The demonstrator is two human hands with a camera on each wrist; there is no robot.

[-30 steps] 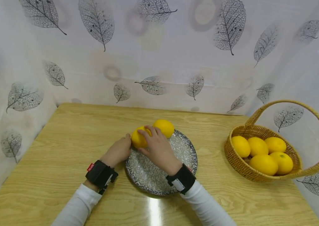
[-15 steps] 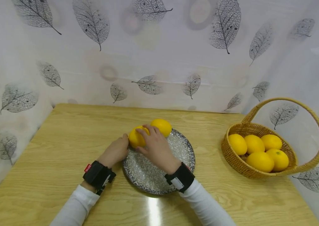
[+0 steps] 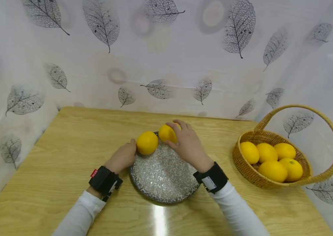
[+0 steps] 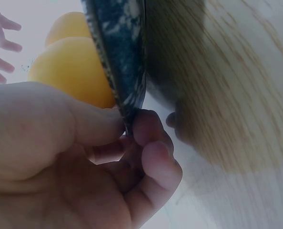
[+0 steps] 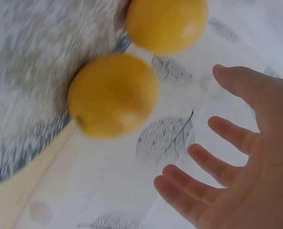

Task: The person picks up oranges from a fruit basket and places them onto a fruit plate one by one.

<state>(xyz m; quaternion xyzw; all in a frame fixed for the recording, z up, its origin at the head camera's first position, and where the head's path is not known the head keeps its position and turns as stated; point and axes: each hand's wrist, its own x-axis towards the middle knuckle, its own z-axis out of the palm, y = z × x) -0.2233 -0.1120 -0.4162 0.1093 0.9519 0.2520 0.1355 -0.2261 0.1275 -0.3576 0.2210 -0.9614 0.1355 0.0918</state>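
Observation:
A round speckled grey plate [image 3: 166,177] with a dark rim lies on the table. At its far-left edge sits one yellow orange [image 3: 147,143], and a second orange [image 3: 165,132] is beside it at the far rim. My left hand [image 3: 124,156] pinches the plate's rim between thumb and curled fingers, clearly seen in the left wrist view, where the rim [image 4: 125,62] runs into the grip. Over the far side of the plate, my right hand [image 3: 188,144] partly covers the second orange; the right wrist view shows its fingers [image 5: 213,164] spread and apart from both fruits.
To the right stands a wicker basket [image 3: 247,173] with a tall arched handle, holding several oranges [image 3: 272,171]. A leaf-patterned white curtain [image 3: 166,59] hangs behind the wooden table [image 3: 66,177].
My right hand has come off the left orange and shifted right to the second orange. The left hand keeps its place at the rim.

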